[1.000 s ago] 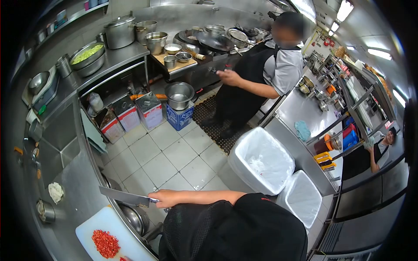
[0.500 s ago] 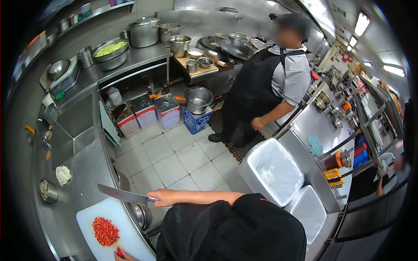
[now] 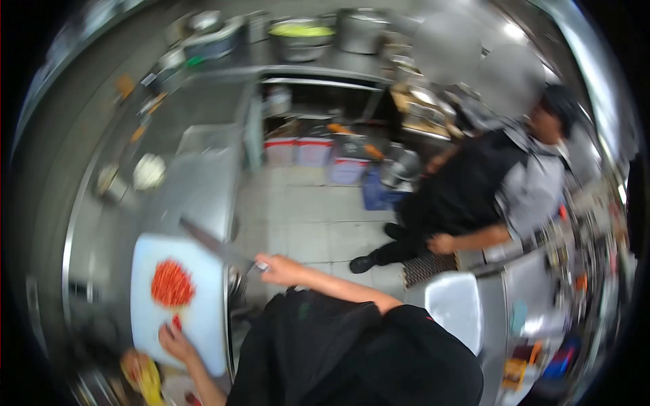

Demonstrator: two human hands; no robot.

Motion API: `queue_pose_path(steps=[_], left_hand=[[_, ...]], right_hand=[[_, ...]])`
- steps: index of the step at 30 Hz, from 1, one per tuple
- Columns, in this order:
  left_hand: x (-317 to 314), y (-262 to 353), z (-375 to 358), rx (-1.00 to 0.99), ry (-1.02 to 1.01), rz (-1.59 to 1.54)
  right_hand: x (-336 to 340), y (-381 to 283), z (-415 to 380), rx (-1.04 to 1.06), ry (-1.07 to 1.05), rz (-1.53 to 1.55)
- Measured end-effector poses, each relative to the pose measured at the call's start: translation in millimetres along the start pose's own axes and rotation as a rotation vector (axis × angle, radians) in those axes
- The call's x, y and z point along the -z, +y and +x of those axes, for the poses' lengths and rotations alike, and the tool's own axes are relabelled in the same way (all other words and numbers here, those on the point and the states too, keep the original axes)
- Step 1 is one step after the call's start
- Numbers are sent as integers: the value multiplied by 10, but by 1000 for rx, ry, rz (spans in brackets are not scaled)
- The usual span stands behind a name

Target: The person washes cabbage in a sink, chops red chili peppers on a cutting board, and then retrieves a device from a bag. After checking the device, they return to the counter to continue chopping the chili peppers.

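My right hand [image 3: 279,269] is closed around the handle of a cleaver [image 3: 215,243], whose broad blade points left past the upper right corner of the cutting board. The white cutting board [image 3: 206,331] lies on the steel counter, with a pile of chopped red chili [image 3: 172,284] on it. Just below that pile, my left hand [image 3: 177,343] has its fingers closed on a piece of red chili [image 3: 177,322]. Motion blur softens the whole view.
A yellow bag [image 3: 143,382] lies by the board's lower edge. A white cloth-like lump [image 3: 149,172] sits near the sink [image 3: 203,91]. Beyond the counter, a co-worker [image 3: 487,183] in a dark apron stands near a white bin [image 3: 452,308] and a pot [image 3: 401,166].
The view has swung left and down, bringing the whole board and my left hand into sight. The co-worker now faces more toward the stove. The cleaver is still in my right hand.
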State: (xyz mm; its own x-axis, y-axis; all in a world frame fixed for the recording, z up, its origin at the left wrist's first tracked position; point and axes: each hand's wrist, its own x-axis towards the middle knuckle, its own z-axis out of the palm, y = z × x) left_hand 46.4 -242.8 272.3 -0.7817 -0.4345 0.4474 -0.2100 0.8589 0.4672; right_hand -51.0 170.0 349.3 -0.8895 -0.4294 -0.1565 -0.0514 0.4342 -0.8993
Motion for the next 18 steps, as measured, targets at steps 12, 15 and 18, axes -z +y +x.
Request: queue_pose_path(steps=[12, 15, 18], left_hand=[[395, -61, 254, 506, 353, -203], [437, -88, 349, 115, 291, 239], [422, -122, 343, 85, 81, 324]], right_hand=[[22, -31, 576, 19, -198, 168], [26, 5, 662, 11, -251, 207], [-25, 71, 720, 23, -277, 218]])
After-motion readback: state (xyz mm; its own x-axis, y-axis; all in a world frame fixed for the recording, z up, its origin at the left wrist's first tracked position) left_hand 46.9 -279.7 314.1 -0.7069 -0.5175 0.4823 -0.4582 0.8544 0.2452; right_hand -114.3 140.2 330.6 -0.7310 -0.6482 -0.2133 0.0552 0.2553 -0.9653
